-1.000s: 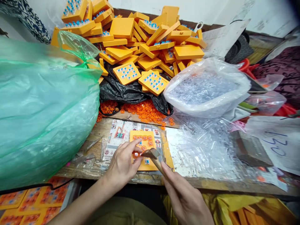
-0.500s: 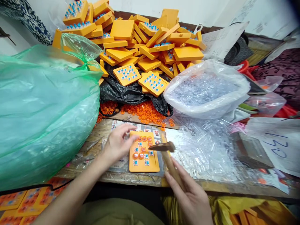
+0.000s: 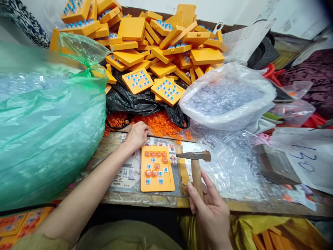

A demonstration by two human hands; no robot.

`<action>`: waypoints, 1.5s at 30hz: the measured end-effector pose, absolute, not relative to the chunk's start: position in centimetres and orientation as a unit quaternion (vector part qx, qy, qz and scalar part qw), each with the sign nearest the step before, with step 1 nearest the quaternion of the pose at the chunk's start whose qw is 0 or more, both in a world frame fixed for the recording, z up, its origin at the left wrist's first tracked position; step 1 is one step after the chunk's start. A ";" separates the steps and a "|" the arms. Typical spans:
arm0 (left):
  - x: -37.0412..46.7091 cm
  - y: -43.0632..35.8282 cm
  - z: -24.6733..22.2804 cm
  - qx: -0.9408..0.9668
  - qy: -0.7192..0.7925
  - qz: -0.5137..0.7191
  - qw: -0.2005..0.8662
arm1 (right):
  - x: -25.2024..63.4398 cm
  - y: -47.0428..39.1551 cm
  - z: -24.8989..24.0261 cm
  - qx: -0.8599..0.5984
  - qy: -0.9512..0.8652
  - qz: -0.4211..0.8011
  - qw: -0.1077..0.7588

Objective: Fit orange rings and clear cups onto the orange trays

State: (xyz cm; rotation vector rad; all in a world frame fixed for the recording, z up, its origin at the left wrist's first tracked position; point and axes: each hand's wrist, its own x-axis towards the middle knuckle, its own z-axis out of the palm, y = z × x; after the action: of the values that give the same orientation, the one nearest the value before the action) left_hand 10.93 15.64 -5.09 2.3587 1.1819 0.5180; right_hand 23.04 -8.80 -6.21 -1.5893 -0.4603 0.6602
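My right hand (image 3: 212, 211) grips the wooden handle of a hammer (image 3: 194, 156), whose metal head is held up just right of a yellow panel (image 3: 170, 185). The panel lies flat on the bench, bearing several clear orange caps (image 3: 157, 166) and several bare blue switches (image 3: 160, 181). My left hand (image 3: 137, 134) is beyond the panel, at the near edge of a heap of small orange rings (image 3: 162, 124). Its fingers are curled together; whatever is between the fingertips is hidden.
Many yellow panels (image 3: 131, 29) are piled at the back on black plastic (image 3: 130, 100). A big green bag (image 3: 78, 139) bulges on the left. An open white bag of clear pieces (image 3: 226, 97) stands right, with loose clear pieces (image 3: 229, 163) before it.
My left hand has moved from beside the panel away to the orange rings, its fingers closing. The hammer has shifted right, off the panel, still in my right hand.
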 end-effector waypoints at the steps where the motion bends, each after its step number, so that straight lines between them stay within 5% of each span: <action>1: 10.8 15.5 -5.1 0.856 0.424 0.195 0.222 | 23.1 -8.9 -6.4 -0.694 -0.203 0.289 0.628; 12: 7.8 3.3 -4.1 0.872 0.262 0.312 0.272 | 24.6 -11.1 -7.1 -0.716 -0.451 0.172 0.505; 25: 7.4 2.2 -6.2 0.860 0.279 0.335 0.268 | 24.3 -11.4 -5.0 -0.650 -0.621 0.162 0.407; 29: 7.3 3.9 -4.9 0.842 0.285 0.353 0.292 | 25.0 -11.1 -5.6 -0.692 -0.532 0.176 0.455; 36: 7.5 15.0 -4.3 0.821 0.496 0.248 0.138 | 24.7 -9.4 -7.0 -0.731 -0.317 0.292 0.529; 45: 8.0 16.1 -5.7 0.853 0.438 0.205 0.194 | 24.2 -9.0 -5.7 -0.680 -0.211 0.378 0.592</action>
State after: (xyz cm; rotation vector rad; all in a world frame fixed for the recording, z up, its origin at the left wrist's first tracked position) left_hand 7.96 16.11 -5.69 2.3930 1.2283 0.5758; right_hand 24.15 -9.00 -5.74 -1.5814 -0.4913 0.8786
